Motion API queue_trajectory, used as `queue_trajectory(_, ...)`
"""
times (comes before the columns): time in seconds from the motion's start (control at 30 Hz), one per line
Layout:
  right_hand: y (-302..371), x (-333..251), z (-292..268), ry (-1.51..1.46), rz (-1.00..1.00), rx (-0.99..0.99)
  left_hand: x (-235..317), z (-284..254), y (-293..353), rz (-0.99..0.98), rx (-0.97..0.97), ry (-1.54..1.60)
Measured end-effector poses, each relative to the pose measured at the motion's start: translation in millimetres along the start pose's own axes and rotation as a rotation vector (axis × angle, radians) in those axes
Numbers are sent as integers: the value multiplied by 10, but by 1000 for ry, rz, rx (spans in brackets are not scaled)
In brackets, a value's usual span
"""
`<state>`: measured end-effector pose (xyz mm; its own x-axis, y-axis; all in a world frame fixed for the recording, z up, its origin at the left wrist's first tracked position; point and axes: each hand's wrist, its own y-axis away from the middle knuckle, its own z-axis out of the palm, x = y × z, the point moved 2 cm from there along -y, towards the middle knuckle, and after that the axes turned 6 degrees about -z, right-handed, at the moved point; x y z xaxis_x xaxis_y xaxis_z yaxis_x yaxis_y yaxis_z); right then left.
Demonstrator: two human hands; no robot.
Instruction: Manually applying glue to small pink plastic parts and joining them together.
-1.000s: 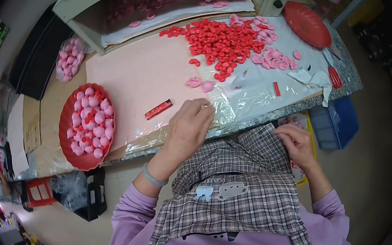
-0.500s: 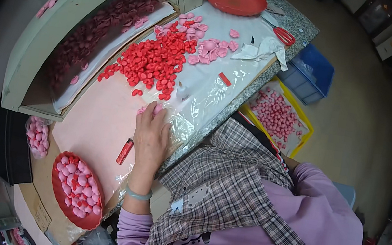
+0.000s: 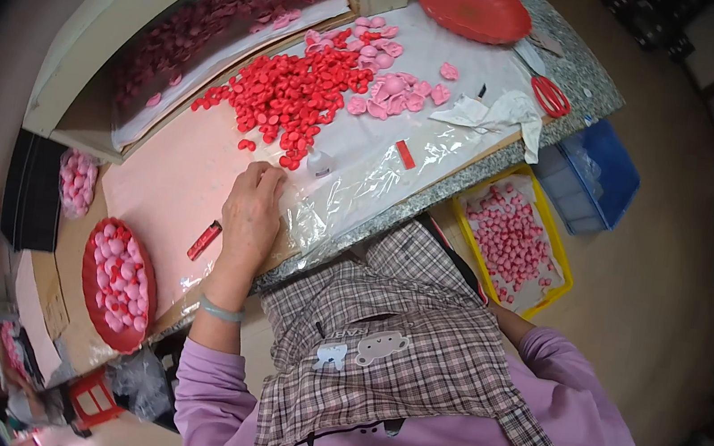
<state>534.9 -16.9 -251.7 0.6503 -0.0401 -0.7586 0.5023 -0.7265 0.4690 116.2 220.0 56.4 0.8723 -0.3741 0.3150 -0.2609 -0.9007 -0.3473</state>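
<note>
My left hand (image 3: 252, 214) rests on the pale sheet at the near side of the worktable, its fingers curled and drawn together. Whatever they hold, if anything, is hidden beneath them. Just beyond the fingertips stands a small whitish bottle (image 3: 320, 163). A heap of small glossy red pieces (image 3: 293, 93) spreads farther back, and pink petal-like pieces (image 3: 397, 93) lie to its right. A red lighter (image 3: 204, 241) sits left of my wrist. Of my right arm only part of the forearm (image 3: 508, 324) shows beside the yellow tray; the hand itself is hidden behind the plaid apron.
Pink and red balls fill a red bowl (image 3: 151, 264) at left. A yellow tray (image 3: 557, 293) of small pink pieces and a blue bin (image 3: 591, 195) stand right of the table. Red-handled scissors (image 3: 550, 97), a white cloth (image 3: 502, 111) and a red dish (image 3: 471, 3) lie farther back.
My left hand has drawn its fingers closer together, and the pink piece under them no longer shows. The whole view has shifted, with the table now higher in it.
</note>
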Motion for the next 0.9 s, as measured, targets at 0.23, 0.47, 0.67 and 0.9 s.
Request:
queue_trajectory(0.23,31,-1277,-1660,455,72,-323,3,36,-49,-77,24,-26)
queue_trajectory(0.47,-541,-3183,-2486,22,-564,200,96,-42,38,-232,143,169)
queue_trajectory(0.67,-1460,-3613,-2496,262,-739,560,64,28,132,-296,68,273)
queue_trajectory(0.9,-1861,-3816,-2420,467,-764,595,-24,44,178,-185,79,262)
